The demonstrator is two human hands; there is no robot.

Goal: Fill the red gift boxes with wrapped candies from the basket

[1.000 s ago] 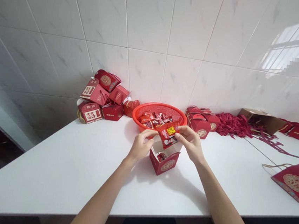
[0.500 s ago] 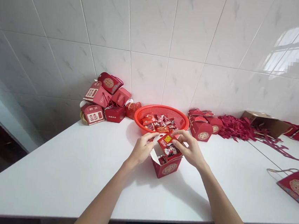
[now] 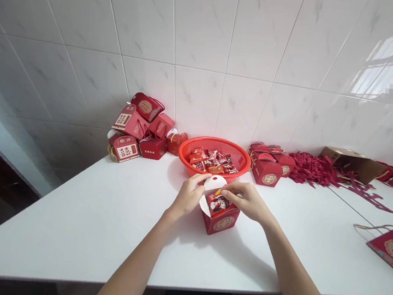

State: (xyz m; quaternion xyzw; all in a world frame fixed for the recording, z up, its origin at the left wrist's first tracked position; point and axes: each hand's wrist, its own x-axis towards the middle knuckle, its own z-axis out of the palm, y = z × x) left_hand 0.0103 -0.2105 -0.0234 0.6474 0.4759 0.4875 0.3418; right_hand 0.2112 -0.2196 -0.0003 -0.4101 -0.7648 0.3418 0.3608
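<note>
Above the table [image 3: 105,231], your right fingers [image 3: 230,196] pinch the candy packet [image 3: 217,206], apparently steadying it in the gift box [image 3: 223,224]. Your left fingers [image 3: 200,178] touch its rear flap [image 3: 217,185], whether pinching unclear.

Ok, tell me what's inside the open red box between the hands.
A red packet with a cartoon print and yellow lettering sits in the mouth of the red box, the right hand touching it. Whatever lies beneath is covered by the packet and cannot be seen.
</note>
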